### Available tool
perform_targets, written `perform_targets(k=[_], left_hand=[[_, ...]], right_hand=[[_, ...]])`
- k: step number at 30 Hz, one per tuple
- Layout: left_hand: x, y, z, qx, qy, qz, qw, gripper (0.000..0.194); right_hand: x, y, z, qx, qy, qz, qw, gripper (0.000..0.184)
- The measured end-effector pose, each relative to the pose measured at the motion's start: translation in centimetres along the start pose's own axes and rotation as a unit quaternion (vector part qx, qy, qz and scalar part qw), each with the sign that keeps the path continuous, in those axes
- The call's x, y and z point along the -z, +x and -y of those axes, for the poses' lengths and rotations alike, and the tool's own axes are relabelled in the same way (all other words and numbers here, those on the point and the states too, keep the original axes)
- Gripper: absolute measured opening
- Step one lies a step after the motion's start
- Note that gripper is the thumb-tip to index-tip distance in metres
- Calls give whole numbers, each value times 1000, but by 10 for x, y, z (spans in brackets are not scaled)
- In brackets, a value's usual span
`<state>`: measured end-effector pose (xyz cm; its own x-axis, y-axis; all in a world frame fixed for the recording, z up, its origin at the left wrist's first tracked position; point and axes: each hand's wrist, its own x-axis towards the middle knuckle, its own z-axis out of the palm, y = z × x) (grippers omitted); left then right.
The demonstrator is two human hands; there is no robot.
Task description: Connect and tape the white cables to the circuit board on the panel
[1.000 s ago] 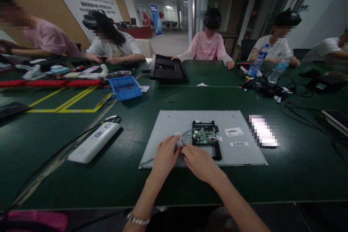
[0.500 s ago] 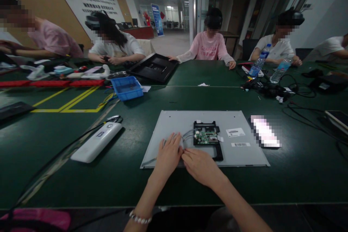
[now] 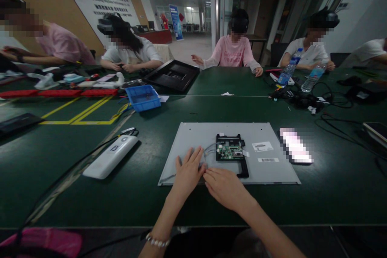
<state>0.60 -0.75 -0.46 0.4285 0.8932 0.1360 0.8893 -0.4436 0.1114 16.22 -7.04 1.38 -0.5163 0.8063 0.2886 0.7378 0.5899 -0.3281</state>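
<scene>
A flat grey metal display panel (image 3: 199, 133) lies on the table in front of me. My left hand (image 3: 188, 174) rests on its left half, fingers stretched out and slightly apart. Thin grey cables (image 3: 210, 150) run from beside those fingers to a green circuit board (image 3: 231, 152) in a black bracket (image 3: 244, 169). My right hand (image 3: 226, 187) is by the panel's near edge, its fingers pressed together and their tips close to my left thumb. Whatever is under or between those fingertips is hidden. White labels (image 3: 262, 146) are stuck on the panel's right side.
Left of the panel lies a white power bank (image 3: 110, 157) with a cable; a lit phone (image 3: 295, 147) lies to the right. Farther back are a blue basket (image 3: 143, 105), a black monitor frame (image 3: 173, 75) and water bottles (image 3: 314, 76). Several people sit around the green table (image 3: 256, 107).
My left fingers have spread a little, and my right fingertips have shifted slightly by the left thumb. Across the table, a person in pink has lifted a hand off the black frame.
</scene>
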Motion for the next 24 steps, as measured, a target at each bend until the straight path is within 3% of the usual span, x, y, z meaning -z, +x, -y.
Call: perform_targets(k=[4, 7, 10, 14, 19, 24], left_hand=[[1, 2, -1, 5, -9, -1, 1000, 47], [1, 5, -3, 19, -19, -12, 1000, 45], [0, 8, -4, 32, -28, -28, 999, 44], [-4, 13, -1, 33, -42, -67, 996, 44], [6, 6, 0, -23, -76, -172, 982, 36], [20, -11, -9, -101, -24, -101, 989, 33]], right_hand=[[28, -15, -23, -52, 42, -55, 996, 34], [50, -31, -64, -181, 60, -114, 975, 31], [59, -43, -108, -266, 82, -125, 952, 30], [57, -48, -138, -273, 120, -97, 950, 29], [47, -43, -143, -265, 139, -38, 953, 27], [33, -42, -147, -268, 148, -57, 950, 22]])
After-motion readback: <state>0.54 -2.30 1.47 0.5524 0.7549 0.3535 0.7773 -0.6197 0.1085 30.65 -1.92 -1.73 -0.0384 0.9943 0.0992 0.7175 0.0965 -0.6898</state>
